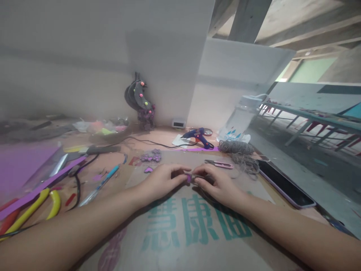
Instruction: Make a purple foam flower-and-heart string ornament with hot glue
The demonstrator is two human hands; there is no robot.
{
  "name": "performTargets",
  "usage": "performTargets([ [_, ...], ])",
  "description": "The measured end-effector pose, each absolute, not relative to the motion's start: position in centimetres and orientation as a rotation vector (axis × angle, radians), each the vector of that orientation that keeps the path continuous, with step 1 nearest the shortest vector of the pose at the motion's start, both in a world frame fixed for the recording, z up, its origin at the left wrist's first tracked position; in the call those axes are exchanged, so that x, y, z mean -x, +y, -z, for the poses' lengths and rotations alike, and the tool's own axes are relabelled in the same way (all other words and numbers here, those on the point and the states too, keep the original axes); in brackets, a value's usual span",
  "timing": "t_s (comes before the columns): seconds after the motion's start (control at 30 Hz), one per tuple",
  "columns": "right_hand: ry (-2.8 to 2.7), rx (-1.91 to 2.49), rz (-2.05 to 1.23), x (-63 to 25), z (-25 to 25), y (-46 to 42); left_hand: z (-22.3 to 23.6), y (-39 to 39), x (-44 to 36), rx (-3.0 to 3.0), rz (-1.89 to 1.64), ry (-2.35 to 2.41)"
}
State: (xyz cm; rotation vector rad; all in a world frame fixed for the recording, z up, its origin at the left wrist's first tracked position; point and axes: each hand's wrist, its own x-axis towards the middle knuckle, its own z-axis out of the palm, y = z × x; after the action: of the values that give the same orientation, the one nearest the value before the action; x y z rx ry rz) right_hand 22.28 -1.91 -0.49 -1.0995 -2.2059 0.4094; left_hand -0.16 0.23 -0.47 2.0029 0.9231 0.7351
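Observation:
My left hand (162, 181) is closed, with thumb and fingertips pinching a small purple piece (188, 178) above a plastic sheet printed with green characters (197, 222). Facing it, my right hand (217, 183) is also closed, its fingertips on a thin grey strand that looks like yarn, right beside the purple piece. A purple heart-shaped piece (148, 170) lies just beyond my left hand, and a cluster of similar purple pieces (152, 156) sits behind it. Pink-handled thread snips (219, 164) rest past my right hand, near a grey yarn skein (239, 154).
Behind are a blue glue gun (199, 137), a water bottle (239, 116) and a grey crescent ornament (138, 96) with coloured balls. A phone (286, 184) lies at the right edge. Yellow-handled pliers (31, 210), a blue pen-like tool (104, 182) and purple sheets (25, 162) occupy the left.

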Motion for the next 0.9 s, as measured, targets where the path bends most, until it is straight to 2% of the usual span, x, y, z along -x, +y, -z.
performTargets([
  [0.9,-2.209,1.058,-0.36,-22.33,0.53,-1.87,0.56,0.09,0.14,-2.014,-0.757,0.903],
])
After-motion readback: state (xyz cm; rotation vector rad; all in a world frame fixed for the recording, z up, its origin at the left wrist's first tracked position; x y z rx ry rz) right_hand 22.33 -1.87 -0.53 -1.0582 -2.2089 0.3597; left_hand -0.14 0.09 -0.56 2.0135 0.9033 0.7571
